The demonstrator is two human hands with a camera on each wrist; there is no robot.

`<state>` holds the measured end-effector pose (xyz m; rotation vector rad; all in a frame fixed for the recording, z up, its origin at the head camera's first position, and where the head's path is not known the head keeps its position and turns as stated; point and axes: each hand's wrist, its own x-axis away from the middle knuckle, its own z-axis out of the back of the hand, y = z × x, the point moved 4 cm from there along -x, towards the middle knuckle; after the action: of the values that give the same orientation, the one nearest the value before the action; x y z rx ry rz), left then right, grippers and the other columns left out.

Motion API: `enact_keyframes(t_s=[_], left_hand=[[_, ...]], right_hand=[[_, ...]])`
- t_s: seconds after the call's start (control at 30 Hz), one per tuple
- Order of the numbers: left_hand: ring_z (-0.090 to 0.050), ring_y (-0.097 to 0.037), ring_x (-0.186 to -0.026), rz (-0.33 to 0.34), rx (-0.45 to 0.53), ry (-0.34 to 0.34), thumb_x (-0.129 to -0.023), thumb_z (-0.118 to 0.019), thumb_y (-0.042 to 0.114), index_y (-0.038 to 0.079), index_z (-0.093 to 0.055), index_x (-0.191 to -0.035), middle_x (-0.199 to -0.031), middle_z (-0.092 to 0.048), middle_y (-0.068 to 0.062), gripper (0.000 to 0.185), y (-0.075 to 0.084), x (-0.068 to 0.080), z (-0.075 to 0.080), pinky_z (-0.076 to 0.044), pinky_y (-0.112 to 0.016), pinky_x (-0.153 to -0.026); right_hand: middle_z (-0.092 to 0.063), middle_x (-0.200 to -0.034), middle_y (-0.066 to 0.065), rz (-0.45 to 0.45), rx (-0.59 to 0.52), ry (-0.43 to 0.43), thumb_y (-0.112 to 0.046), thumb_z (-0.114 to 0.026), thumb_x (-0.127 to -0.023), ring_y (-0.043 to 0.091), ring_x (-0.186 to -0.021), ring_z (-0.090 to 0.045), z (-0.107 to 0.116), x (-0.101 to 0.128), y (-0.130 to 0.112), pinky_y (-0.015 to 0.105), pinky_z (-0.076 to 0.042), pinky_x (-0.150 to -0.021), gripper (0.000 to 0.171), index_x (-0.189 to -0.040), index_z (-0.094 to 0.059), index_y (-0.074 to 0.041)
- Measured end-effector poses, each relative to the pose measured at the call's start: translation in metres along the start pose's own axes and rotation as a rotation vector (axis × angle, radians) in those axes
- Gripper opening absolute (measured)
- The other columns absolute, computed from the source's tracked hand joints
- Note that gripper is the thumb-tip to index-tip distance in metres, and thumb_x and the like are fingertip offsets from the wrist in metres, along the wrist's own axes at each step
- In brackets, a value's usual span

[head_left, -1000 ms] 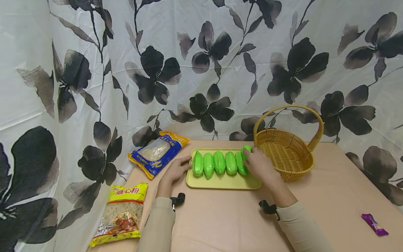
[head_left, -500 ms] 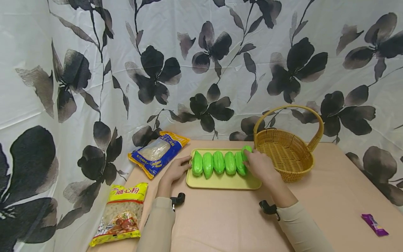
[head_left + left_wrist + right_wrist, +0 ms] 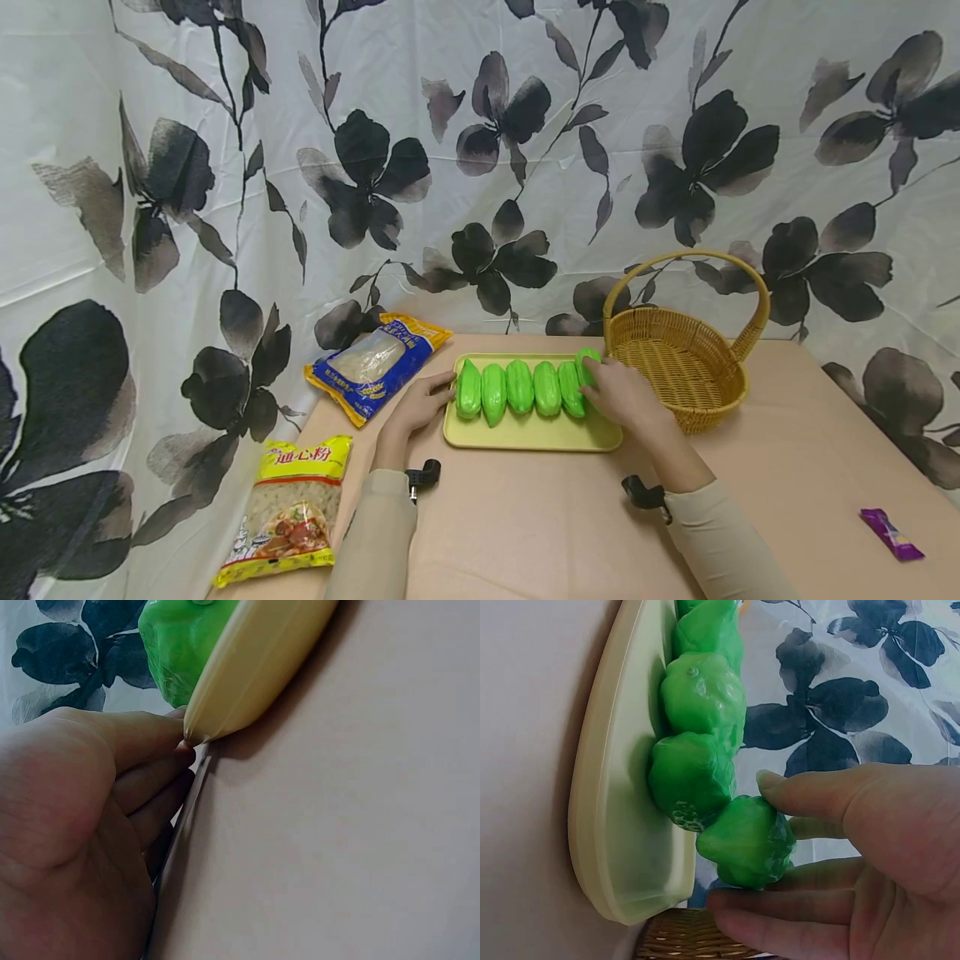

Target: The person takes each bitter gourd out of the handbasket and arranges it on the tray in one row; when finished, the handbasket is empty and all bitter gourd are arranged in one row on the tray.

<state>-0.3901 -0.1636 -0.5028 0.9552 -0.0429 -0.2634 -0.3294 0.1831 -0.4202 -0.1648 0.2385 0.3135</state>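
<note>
In the head view, a pale yellow tray [image 3: 540,437] bears a row of glossy green bitter melons [image 3: 520,387]. My left hand [image 3: 420,407] is at the tray's left end; in the left wrist view its thumb and fingers [image 3: 154,739] pinch the rim. My right hand [image 3: 626,400] grips the bitter melon at the right end [image 3: 746,844], which leans over its neighbour in the row. Thumb on one side and fingers on the other hold it in the right wrist view. The far side of that melon is partly hidden by the hand.
Close to the right hand stands a wicker basket [image 3: 675,362] with a tall handle. A blue-and-yellow food bag [image 3: 378,367] lies behind the left hand, a yellow pasta bag [image 3: 288,512] at the front left. A small purple packet [image 3: 891,534] lies far right.
The row of bitter melons has shifted very slightly left on the tray. My right hand has edged a little to the right with its melon. My left hand stays in place.
</note>
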Motion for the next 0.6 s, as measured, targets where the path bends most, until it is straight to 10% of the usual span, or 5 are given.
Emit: enact_keyframes(t_s=[0.6], left_hand=[[-0.039,-0.021,-0.136,-0.027,0.01,0.007,-0.097,-0.057,0.019,0.014,-0.052,-0.14,-0.141,-0.052,0.0,0.043,-0.001,-0.0003,0.0015,-0.03,-0.04,-0.114]], right_hand=[[-0.051,-0.127,0.031,-0.011,0.056,-0.06,-0.034,-0.072,-0.086,0.046,-0.092,-0.062,-0.0024,0.003,-0.0011,0.054,-0.055,-0.068,0.064,-0.139,-0.049,-0.007]])
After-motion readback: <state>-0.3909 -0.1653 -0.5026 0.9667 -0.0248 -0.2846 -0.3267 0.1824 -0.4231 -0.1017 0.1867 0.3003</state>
